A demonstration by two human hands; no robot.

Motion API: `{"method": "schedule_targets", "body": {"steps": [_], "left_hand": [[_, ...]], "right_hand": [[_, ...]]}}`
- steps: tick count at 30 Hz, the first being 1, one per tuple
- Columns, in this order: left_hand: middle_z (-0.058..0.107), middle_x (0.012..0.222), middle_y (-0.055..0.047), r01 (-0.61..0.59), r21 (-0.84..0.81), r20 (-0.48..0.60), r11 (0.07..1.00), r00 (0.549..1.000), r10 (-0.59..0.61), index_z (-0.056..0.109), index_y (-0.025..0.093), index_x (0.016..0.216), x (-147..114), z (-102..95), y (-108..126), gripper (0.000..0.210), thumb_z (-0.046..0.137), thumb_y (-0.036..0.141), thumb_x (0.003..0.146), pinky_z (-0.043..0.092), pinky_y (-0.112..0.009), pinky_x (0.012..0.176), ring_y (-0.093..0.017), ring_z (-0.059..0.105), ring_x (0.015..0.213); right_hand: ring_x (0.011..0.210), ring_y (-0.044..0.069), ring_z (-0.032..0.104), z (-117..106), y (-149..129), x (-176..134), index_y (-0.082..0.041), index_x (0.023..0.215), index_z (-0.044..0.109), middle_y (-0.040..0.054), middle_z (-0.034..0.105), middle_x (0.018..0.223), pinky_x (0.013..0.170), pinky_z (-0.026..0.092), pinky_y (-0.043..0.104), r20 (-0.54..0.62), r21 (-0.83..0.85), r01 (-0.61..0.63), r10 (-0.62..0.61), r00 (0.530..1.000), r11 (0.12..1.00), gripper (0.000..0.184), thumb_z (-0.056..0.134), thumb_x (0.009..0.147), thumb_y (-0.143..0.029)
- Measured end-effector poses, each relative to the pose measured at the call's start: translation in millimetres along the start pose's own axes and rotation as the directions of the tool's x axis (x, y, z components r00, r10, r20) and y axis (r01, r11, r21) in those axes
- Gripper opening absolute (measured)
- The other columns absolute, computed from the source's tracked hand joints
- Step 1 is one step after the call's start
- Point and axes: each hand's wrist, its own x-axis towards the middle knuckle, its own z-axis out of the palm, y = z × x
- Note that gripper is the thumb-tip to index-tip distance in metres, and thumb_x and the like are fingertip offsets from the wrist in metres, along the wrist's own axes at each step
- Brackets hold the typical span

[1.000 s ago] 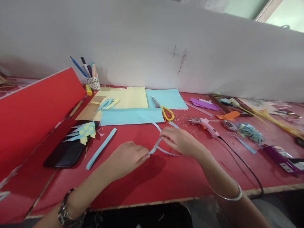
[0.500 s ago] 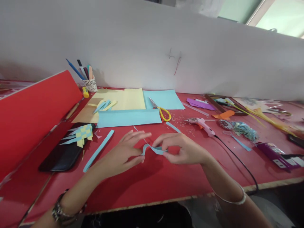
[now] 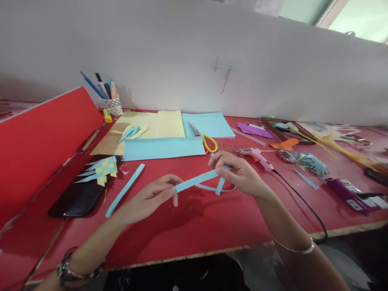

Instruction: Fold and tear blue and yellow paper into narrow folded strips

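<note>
Light-blue paper strip (image 3: 197, 180) stretched between both hands just above the red tabletop (image 3: 212, 226), in front of the person and near the table's front half. The left hand (image 3: 151, 197) reached in from the lower left, forearm angled up across the table, a dark wristwatch (image 3: 68, 268) on the wrist; its thumb and forefinger were pinched shut on the strip's near end, the other fingers curled loosely. The right hand (image 3: 239, 174) came in from the lower right with a thin silver bangle (image 3: 295, 248) on the wrist; its fingers were closed on the strip's far end, palm turned downward, and further thin blue lengths hung and looped below that hand toward the table.

Behind the hands lay a folded light-blue paper sheet (image 3: 163, 148), with pale yellow paper sheets (image 3: 157, 123) beyond it and yellow-handled scissors (image 3: 206, 139) beside them. A pink glue gun (image 3: 257, 155) lay just right of the right hand. To the left, a loose blue paper strip (image 3: 125, 190) lay flat near a black pouch (image 3: 79, 194) that carried a woven blue-and-yellow paper piece (image 3: 104, 169).
</note>
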Motion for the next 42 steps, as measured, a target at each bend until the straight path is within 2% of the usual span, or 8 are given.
{"method": "schedule_targets", "body": {"steps": [10,15,22,27,30,35,39,42], "left_hand": [[0.052,0.113,-0.004,0.006,-0.160,0.037,0.987,0.999,0.000,0.062,0.020,0.064,16,35.6,15,0.036,0.037,0.037,0.084,0.035,-0.035,0.095,-0.019,0.043,0.114],[0.046,0.105,-0.007,0.010,0.004,-0.263,1.000,0.965,-0.008,0.058,0.019,0.063,19,40.3,12,0.037,0.035,0.038,0.084,0.038,-0.036,0.091,-0.019,0.046,0.101],[0.042,0.123,-0.004,0.009,-0.032,-0.322,0.999,0.946,-0.019,0.061,0.022,0.066,12,24.4,4,0.031,0.041,0.039,0.082,0.032,-0.039,0.097,-0.025,0.033,0.119],[0.047,0.122,-0.004,-0.107,-0.254,-0.408,0.961,0.913,-0.006,0.057,0.019,0.059,18,3.9,-5,0.036,0.041,0.043,0.081,0.040,-0.036,0.088,-0.021,0.051,0.098],[0.057,0.105,-0.006,-0.070,-0.282,-0.317,0.957,0.948,-0.024,0.057,0.018,0.057,25,-3.3,-7,0.036,0.045,0.044,0.079,0.040,-0.035,0.086,-0.018,0.055,0.088],[0.052,0.117,-0.003,0.044,-0.350,0.006,0.936,0.999,-0.044,0.059,0.020,0.053,39,8.0,-10,0.034,0.046,0.037,0.078,0.028,-0.035,0.098,-0.019,0.042,0.114],[0.049,0.121,-0.004,0.077,-0.381,0.041,0.921,0.997,-0.066,0.060,0.019,0.054,47,29.1,-15,0.032,0.047,0.037,0.077,0.025,-0.034,0.099,-0.019,0.041,0.115],[0.063,0.091,-0.006,0.129,-0.464,0.125,0.877,0.989,-0.079,0.058,0.018,0.057,46,39.1,-15,0.031,0.045,0.038,0.077,0.038,-0.033,0.086,-0.017,0.056,0.090]], "right_hand": [[0.068,0.013,0.047,43,-12,19,-0.021,0.059,0.036,0.0015,0.046,0.078,0.062,0.044,0.029,-0.125,0.723,-0.047,0.197,0.972,0.689,0.022,0.039,0.078,-0.032],[0.059,0.012,0.041,43,-25,21,-0.020,0.055,0.024,-0.0005,0.034,0.061,0.064,0.046,0.031,-0.161,0.811,0.012,0.204,0.966,0.584,0.026,0.034,0.077,-0.031],[0.046,0.008,0.024,39,-22,19,-0.018,0.053,0.018,-0.0054,0.016,0.051,0.047,0.036,0.018,-0.117,0.914,0.036,0.178,0.977,0.403,0.038,0.047,0.074,-0.030],[0.046,0.008,0.026,33,-16,20,-0.018,0.051,0.021,-0.0053,0.018,0.049,0.045,0.033,0.019,-0.103,0.887,0.028,0.138,0.985,0.461,0.041,0.052,0.074,-0.031],[0.045,0.008,0.024,29,-9,24,-0.018,0.050,0.022,-0.0056,0.018,0.048,0.045,0.031,0.020,-0.143,0.864,0.042,0.165,0.976,0.501,0.042,0.054,0.073,-0.032],[0.045,0.008,0.020,28,5,32,-0.018,0.050,0.018,-0.0063,0.015,0.049,0.046,0.032,0.022,-0.244,0.847,0.061,0.284,0.927,0.529,0.048,0.054,0.074,-0.038],[0.046,0.009,0.022,32,15,32,-0.018,0.050,0.017,-0.0062,0.017,0.050,0.051,0.037,0.024,-0.258,0.902,0.068,0.406,0.877,0.426,0.051,0.052,0.075,-0.045],[0.047,0.009,0.026,32,20,28,-0.018,0.050,0.018,-0.0060,0.020,0.051,0.056,0.039,0.025,-0.246,0.926,0.076,0.441,0.863,0.370,0.052,0.053,0.075,-0.046]]}}
